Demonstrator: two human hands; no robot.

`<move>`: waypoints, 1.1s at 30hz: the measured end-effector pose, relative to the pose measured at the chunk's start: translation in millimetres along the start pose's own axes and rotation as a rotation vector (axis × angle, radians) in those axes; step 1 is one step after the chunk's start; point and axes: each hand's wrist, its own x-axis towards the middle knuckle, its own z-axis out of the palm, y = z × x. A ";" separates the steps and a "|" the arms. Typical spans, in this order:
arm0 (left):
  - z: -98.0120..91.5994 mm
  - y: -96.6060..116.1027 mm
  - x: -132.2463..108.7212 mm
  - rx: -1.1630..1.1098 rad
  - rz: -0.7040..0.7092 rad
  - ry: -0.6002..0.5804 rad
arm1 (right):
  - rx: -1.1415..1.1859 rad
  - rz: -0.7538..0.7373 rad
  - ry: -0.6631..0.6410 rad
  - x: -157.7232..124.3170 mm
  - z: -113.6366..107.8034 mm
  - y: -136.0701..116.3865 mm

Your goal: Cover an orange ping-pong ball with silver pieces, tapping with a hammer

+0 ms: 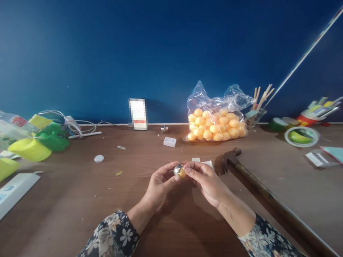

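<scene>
Between my two hands, just above the brown table (122, 202), is a small ball (179, 171), shiny silver on its upper left and yellow at the lower right. My left hand (161, 184) grips its left side between thumb and fingers. The thumb and fingertips of my right hand (206, 181) pinch at its right side; whether they hold a thin covering there I cannot tell. Behind the hands stands a clear plastic bag (217, 126) full of yellow-orange balls. A small silver object (164, 128) lies by the wall, near a little white box (169, 142).
A dark wooden bar with a carved end (260, 185) runs along the right. Further right are a bowl-like roll (302, 137) and a red pen cup (306, 119). Yellow and green wrappers (30, 149), a power strip (11, 197) and a white disc (99, 158) lie left.
</scene>
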 end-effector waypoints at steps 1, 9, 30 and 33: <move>0.0 0.1 0.1 0.006 0.007 0.002 | -0.007 0.000 -0.002 -0.1 0.1 -0.3; 1.7 3.0 -0.4 0.101 0.069 -0.004 | -0.034 0.018 0.029 0.0 -1.3 -1.7; 2.8 2.7 0.4 0.146 0.096 0.030 | -0.010 0.020 -0.023 0.5 -1.7 -0.5; 2.3 2.6 0.4 0.150 0.096 0.031 | -0.003 0.020 -0.034 0.5 -1.9 -0.6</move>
